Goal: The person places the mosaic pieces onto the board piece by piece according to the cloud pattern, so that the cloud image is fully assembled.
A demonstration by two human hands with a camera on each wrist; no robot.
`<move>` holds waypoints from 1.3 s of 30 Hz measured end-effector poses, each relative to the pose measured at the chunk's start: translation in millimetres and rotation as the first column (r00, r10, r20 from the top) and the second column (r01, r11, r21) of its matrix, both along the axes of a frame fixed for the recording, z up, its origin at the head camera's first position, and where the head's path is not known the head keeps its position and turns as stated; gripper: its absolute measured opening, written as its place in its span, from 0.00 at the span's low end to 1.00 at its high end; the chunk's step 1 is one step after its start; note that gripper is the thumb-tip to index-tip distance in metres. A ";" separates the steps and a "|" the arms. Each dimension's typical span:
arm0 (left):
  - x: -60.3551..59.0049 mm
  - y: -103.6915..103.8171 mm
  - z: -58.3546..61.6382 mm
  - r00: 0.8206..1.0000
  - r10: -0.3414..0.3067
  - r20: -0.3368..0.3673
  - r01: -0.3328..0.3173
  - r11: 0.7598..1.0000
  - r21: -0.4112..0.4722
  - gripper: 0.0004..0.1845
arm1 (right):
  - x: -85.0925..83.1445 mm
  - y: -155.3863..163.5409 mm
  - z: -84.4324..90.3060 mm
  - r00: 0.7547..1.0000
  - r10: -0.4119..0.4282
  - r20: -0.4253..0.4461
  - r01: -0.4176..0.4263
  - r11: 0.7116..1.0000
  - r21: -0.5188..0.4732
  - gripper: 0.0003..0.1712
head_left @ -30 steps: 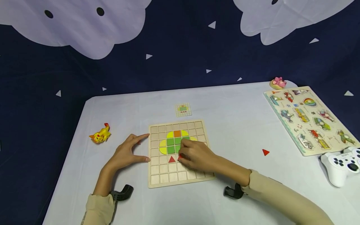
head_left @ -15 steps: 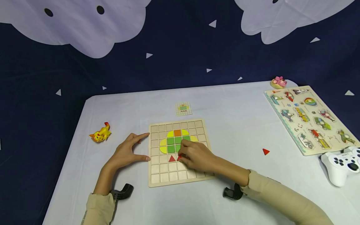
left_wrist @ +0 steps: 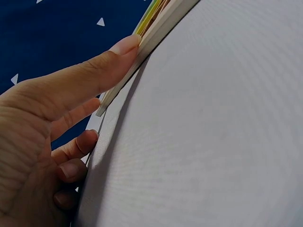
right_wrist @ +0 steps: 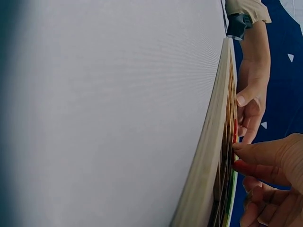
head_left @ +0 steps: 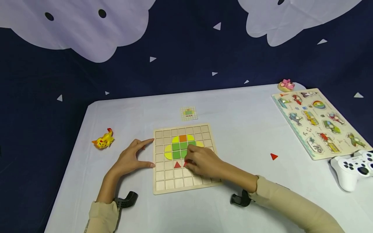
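Red is the colour in play: the right hand (head_left: 201,159) pinches a red triangle piece (head_left: 185,164) with curled fingertips and holds it down in a cell of the wooden grid board (head_left: 184,184), directly right of the placed red triangle (head_left: 177,165). Compared with half a second and a second ago, almost nothing has shifted; the hand sits in the same spot and the piece is still partly hidden under the fingers, so the piece seems to be getting seated rather than carried. The left hand (head_left: 131,158) lies open, index finger and thumb straight against the board's left edge, bracing it on the worktop (head_left: 239,129).

Counted: three red triangles in all, one set, one under the right hand, one loose red triangle (head_left: 273,156) on the worktop well to that hand's right. On the board beyond the fingers sit one orange square (head_left: 183,138), several green squares and yellow curved pieces. One small pattern card (head_left: 188,113) lies beyond the board.
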State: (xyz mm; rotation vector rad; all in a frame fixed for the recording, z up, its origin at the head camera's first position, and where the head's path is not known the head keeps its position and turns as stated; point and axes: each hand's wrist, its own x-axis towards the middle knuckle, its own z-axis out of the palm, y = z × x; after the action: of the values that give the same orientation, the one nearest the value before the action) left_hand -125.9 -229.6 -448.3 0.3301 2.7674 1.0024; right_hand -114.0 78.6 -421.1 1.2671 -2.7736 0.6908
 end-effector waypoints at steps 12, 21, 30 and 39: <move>0.3 1.1 -1.2 1.000 0.006 0.010 -0.005 1.000 -0.011 0.52 | 9.0 40.6 18.1 0.994 -0.113 -0.016 0.112 0.993 -0.031 0.10; -0.4 0.6 -1.2 1.000 0.005 0.006 -0.005 1.000 -0.013 0.53 | 18.1 124.6 18.2 0.956 -0.283 -0.078 0.287 0.956 0.054 0.14; 1.4 -0.5 -2.6 1.000 0.000 -0.004 0.000 1.000 -0.023 0.53 | 27.8 193.7 19.0 0.908 -0.404 -0.108 0.416 0.900 0.131 0.17; 0.4 0.4 -1.8 1.000 -0.003 -0.001 0.003 1.000 -0.019 0.53 | 33.5 232.4 9.5 0.869 -0.416 -0.269 0.466 0.872 0.154 0.20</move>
State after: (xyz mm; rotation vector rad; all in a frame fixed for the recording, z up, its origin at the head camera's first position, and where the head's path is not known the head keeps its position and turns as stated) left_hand -125.4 -229.2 -450.1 0.3320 2.7746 0.9745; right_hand -80.6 311.0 -411.6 0.6202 -2.8356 0.2017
